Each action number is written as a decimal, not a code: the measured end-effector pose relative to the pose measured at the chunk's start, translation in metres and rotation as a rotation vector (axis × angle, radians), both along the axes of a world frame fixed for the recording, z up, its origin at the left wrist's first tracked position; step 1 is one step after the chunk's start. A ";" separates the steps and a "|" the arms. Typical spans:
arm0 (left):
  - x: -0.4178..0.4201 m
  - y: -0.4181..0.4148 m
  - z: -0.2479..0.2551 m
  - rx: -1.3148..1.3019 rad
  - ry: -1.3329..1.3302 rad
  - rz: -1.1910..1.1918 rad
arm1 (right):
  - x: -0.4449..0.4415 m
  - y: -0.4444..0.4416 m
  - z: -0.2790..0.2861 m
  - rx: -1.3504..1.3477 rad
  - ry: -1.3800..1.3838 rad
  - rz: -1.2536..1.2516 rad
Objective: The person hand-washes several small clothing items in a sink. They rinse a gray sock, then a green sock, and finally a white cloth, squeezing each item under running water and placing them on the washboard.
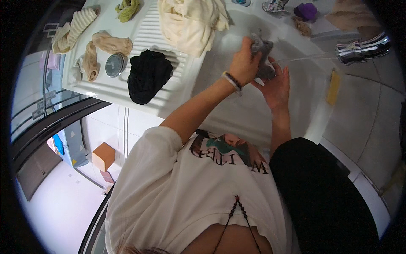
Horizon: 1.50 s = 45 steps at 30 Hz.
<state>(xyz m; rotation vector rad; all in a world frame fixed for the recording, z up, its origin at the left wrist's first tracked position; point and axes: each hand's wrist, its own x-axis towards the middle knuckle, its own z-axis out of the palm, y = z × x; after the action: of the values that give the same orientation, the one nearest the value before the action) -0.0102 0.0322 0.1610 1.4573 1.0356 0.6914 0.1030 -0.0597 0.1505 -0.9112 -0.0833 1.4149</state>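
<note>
Over the white basin (222, 104), my left hand (245, 65) grips a bunched, wet grey cloth (265, 50). My right hand (276, 84) is just below and to the right, palm up, with the cloth's lower end between its thumb and fingers. A thin stream of water runs from the chrome faucet (352, 52) at the right towards the cloth and my right fingers. On the ribbed drainboard (149, 28) left of the basin lie a cream cloth (193, 23) and a folded black cloth (147, 76).
Farther left are a round lidded tin (114, 65), beige fabric pieces (112, 44), a ribbed cream cloth (77, 28) and a green cloth (127, 9). Behind the basin are a second chrome fitting (275, 5) and a purple item (306, 12). A yellow bar (333, 87) is on the right rim.
</note>
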 end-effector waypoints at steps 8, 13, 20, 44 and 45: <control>0.050 0.005 -0.054 -0.750 -0.703 0.259 | 0.042 0.016 -0.041 -0.098 -0.378 -0.361; 0.046 0.004 -0.101 -1.291 -0.918 0.145 | -0.027 0.025 -0.017 0.043 -1.385 -0.183; 0.047 -0.018 -0.080 -1.142 -0.886 0.037 | 0.015 0.064 -0.057 -0.354 -1.721 -0.084; 0.045 -0.017 -0.103 -1.148 -0.729 0.241 | 0.062 0.010 -0.055 -0.222 -0.683 -0.120; 0.047 -0.017 -0.113 -1.187 -0.767 0.209 | 0.045 0.012 -0.057 -0.134 -0.938 -0.144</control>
<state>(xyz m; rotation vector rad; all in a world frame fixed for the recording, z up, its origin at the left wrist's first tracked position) 0.0369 0.0152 0.0480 0.0226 0.7287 0.5303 0.1477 -0.0476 0.0938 -1.5963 -0.6157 0.7681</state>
